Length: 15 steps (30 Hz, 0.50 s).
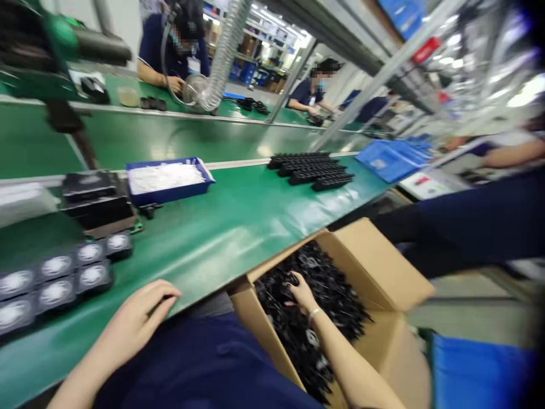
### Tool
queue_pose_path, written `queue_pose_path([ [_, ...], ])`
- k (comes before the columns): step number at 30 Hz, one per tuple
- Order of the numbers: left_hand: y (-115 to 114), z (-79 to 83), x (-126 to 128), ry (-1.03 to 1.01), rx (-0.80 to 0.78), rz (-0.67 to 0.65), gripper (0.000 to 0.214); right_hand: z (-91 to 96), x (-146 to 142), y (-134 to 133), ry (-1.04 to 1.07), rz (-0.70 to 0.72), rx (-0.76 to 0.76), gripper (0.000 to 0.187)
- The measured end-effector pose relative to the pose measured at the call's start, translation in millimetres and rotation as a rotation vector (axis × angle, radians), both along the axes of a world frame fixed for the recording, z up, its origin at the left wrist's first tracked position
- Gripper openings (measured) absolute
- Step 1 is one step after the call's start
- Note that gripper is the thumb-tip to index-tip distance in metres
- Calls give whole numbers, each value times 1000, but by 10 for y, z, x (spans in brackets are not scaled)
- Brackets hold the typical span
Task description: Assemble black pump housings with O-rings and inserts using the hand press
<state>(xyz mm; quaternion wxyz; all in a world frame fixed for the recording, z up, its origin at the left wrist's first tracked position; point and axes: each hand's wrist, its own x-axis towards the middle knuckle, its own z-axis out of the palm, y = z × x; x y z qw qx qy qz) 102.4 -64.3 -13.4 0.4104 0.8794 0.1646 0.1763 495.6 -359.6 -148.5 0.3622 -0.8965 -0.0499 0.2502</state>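
Note:
My right hand (303, 293) reaches into an open cardboard box (389, 281) with its fingers closed round a small black plastic part (292, 279). Many similar black parts (340, 295) lie heaped in the box around it, some with pale round pieces. My left hand (142, 309) rests at the near edge of the green bench (230, 227), empty, its fingers loosely extended and the thumb slightly apart. To its left stand rows of black square units with white round faces (57, 289).
On the bench are a blue tray (170, 196) of white pieces, a black fixture (96, 199), black racks (313, 170) and a blue bin (392, 159). A metal post (383, 68) slants overhead. Co-workers (174, 51) sit opposite; another person's dark sleeve (477, 216) is at right.

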Motion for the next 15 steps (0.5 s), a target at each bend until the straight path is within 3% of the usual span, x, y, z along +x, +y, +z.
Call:
queue_pose_path([
  [4, 93, -165, 9, -73, 103, 3, 20, 90, 53, -115, 42, -154, 128, 34],
  [7, 113, -165, 21, -68, 123, 5, 21, 290, 105, -105, 64, -247, 259, 31],
  [10, 110, -105, 36, -14, 91, 10, 20, 661, 200, -70, 59, -294, 411, 31],
  [15, 46, -17, 74, 42, 39, 38, 17, 1505, 360, 198, 57, -243, 647, 51],
])
